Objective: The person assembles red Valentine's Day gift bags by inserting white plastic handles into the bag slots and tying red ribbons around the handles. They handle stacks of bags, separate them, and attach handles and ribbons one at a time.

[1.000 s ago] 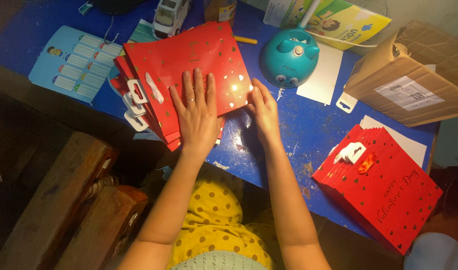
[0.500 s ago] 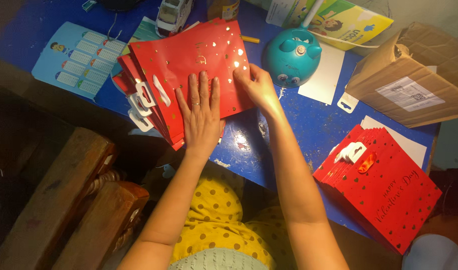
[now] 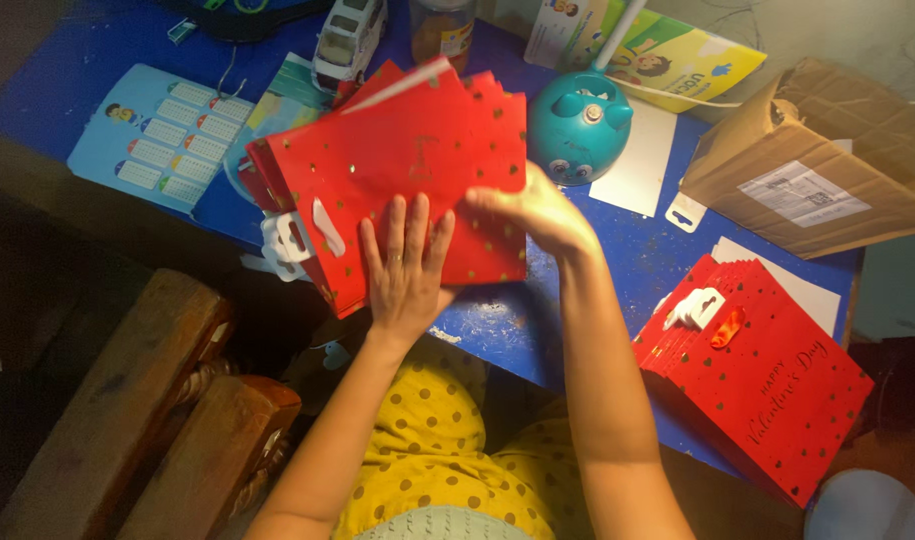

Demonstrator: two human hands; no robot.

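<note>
left hand (image 3: 405, 262) flat on the red bags (image 3: 397, 170), holding nothing | right hand (image 3: 537, 208) now pinching and lifting the top bag's edge, up since a second ago | peeling one off the pile, I'd say

Landmark: fanned stack of red gold-dotted paper bags (image 3: 407, 160) on the blue table (image 3: 617, 280). Left hand (image 3: 405, 265) lies flat on its near part; right hand (image 3: 537, 210) grips its right edge. Just right of the stack, a teal round plastic toy (image 3: 580, 125) blocks passage. Beyond the stack, a white toy van (image 3: 347, 35) and an amber jar (image 3: 442, 28) crowd the far edge. Left of it, a light blue printed card (image 3: 162, 135) lies flat, low obstacle. Far right: brown cardboard box (image 3: 807, 165) and a second red bag pile (image 3: 762, 375). Bare blue table between the stack and that pile gives free room.
</note>
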